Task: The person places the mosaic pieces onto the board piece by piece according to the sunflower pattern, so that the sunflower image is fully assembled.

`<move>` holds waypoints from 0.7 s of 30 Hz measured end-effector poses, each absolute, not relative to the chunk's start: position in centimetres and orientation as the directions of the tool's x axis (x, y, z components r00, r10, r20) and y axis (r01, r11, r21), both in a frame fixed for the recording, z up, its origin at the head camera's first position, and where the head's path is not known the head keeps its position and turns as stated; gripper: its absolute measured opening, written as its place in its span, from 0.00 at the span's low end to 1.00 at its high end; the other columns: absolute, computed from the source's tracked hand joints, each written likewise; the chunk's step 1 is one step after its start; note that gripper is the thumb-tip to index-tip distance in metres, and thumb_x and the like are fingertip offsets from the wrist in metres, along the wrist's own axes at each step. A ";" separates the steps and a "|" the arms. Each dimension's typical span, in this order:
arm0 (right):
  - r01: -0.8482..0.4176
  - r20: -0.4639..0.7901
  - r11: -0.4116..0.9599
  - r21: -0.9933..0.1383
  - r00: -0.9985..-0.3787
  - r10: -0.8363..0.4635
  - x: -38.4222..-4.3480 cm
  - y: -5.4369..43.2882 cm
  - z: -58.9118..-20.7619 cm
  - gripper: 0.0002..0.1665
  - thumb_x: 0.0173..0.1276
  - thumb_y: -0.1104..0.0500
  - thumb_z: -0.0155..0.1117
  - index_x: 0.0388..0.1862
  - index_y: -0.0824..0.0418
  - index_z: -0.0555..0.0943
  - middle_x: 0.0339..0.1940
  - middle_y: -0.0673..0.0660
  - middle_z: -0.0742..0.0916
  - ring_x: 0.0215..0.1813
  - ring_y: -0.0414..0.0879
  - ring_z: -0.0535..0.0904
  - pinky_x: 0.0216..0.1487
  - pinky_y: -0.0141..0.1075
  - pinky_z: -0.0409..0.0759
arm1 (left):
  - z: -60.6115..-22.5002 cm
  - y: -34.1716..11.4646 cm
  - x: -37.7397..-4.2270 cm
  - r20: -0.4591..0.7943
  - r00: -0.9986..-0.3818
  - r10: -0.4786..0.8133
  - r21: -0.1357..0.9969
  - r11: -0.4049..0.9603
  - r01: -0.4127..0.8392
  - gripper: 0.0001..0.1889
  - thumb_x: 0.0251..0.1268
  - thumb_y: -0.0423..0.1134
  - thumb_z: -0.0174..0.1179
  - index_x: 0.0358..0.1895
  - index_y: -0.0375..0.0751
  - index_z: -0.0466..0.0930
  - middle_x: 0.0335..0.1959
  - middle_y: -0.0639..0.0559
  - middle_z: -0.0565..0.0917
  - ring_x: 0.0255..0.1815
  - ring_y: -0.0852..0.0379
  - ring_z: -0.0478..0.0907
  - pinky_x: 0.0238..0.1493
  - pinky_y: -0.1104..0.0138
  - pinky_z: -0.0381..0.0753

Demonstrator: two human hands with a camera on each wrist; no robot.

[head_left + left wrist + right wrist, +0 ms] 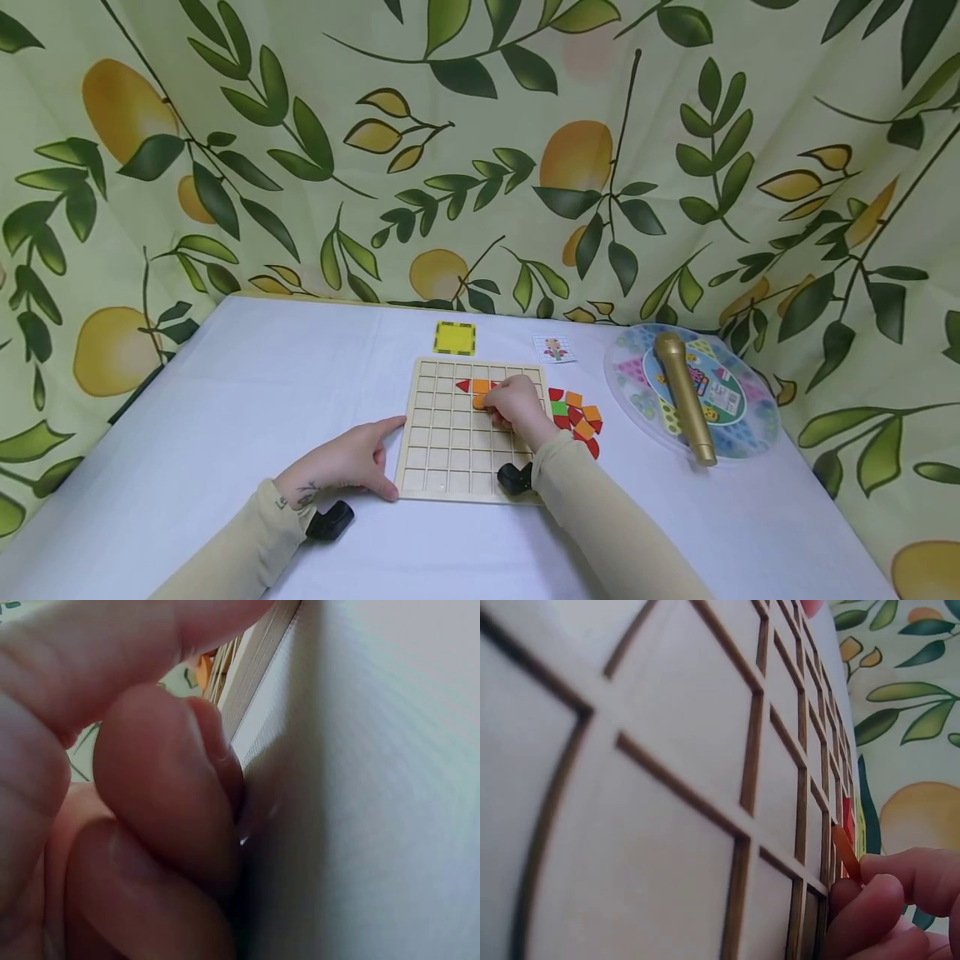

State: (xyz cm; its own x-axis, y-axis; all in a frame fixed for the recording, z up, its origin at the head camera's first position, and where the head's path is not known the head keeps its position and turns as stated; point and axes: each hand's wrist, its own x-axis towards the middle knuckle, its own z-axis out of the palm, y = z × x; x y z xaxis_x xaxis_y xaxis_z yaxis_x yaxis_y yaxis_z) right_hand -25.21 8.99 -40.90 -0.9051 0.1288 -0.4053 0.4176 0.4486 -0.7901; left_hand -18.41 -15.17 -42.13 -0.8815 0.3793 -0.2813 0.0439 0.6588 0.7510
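Note:
A light wooden grid board (438, 460) lies on the white-covered table. Thumb and index finger of my left hand (347, 457) are spread along its left edge and touch it; the other fingers are curled under in the left wrist view. Over the upper part of the grid, my right hand (519, 406) pinches a small orange tile (846, 851) by its edge, at a cell. In the row above sit a red triangular tile (463, 386) and an orange square tile (481, 387), with another red tile partly hidden by the right hand.
Loose red, orange and green tiles (585, 429) lie off the board's right edge. Behind it are a yellow square (454, 338) with a dark-marked border and a small picture card (554, 348). A gold microphone-shaped object (686, 400) rests on a round clear package (630, 367) at right.

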 end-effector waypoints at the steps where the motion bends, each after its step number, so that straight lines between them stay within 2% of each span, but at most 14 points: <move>1: 0.415 -0.403 0.452 -0.790 -0.906 0.128 -25.2 9.0 -41.0 0.07 0.56 0.61 0.66 0.29 0.65 0.80 0.14 0.53 0.76 0.15 0.44 0.69 0.17 0.30 0.66 | -42.2 -15.2 -18.4 -0.284 -0.881 0.378 0.749 0.662 0.043 0.58 0.25 0.35 0.78 0.70 0.36 0.55 0.15 0.52 0.72 0.15 0.60 0.65 0.16 0.70 0.62; 6: 0.390 -0.383 0.485 -0.783 -0.916 0.119 -25.2 9.4 -41.2 0.08 0.56 0.60 0.66 0.28 0.64 0.80 0.12 0.52 0.75 0.14 0.44 0.69 0.18 0.30 0.66 | -42.3 -15.3 -18.4 -0.280 -0.880 0.383 0.746 0.664 0.051 0.57 0.26 0.36 0.78 0.70 0.37 0.55 0.16 0.52 0.72 0.15 0.60 0.66 0.16 0.70 0.63; 9: 0.360 -0.348 0.501 -0.787 -0.930 0.122 -25.4 10.3 -40.6 0.07 0.56 0.59 0.66 0.30 0.63 0.81 0.15 0.53 0.77 0.17 0.44 0.71 0.20 0.31 0.67 | -42.3 -15.3 -18.3 -0.277 -0.880 0.385 0.750 0.659 0.052 0.57 0.26 0.36 0.78 0.70 0.37 0.55 0.16 0.51 0.73 0.15 0.59 0.67 0.16 0.69 0.64; 15: 0.259 -0.217 0.574 -0.777 -0.966 0.141 -26.2 14.5 -38.9 0.11 0.58 0.61 0.64 0.38 0.66 0.82 0.36 0.58 0.82 0.31 0.48 0.75 0.31 0.34 0.72 | -42.2 -15.4 -18.4 -0.283 -0.882 0.376 0.741 0.669 0.048 0.58 0.26 0.36 0.78 0.70 0.38 0.55 0.16 0.51 0.73 0.14 0.59 0.66 0.16 0.69 0.64; 18: 0.237 -0.188 0.705 -0.668 -0.971 0.149 -26.5 17.2 -38.7 0.14 0.57 0.63 0.62 0.43 0.66 0.81 0.43 0.61 0.82 0.36 0.50 0.75 0.36 0.37 0.74 | -42.2 -15.4 -18.4 -0.285 -0.881 0.377 0.738 0.673 0.049 0.58 0.26 0.36 0.78 0.70 0.37 0.55 0.16 0.51 0.73 0.14 0.59 0.66 0.16 0.70 0.63; 21: 0.216 -0.183 0.842 -0.495 -0.973 0.142 -26.5 19.3 -38.8 0.18 0.56 0.62 0.62 0.48 0.64 0.80 0.45 0.61 0.83 0.39 0.51 0.76 0.41 0.43 0.74 | -42.3 -15.4 -18.4 -0.288 -0.880 0.377 0.740 0.671 0.046 0.58 0.26 0.36 0.78 0.70 0.38 0.55 0.16 0.51 0.73 0.14 0.59 0.65 0.16 0.70 0.63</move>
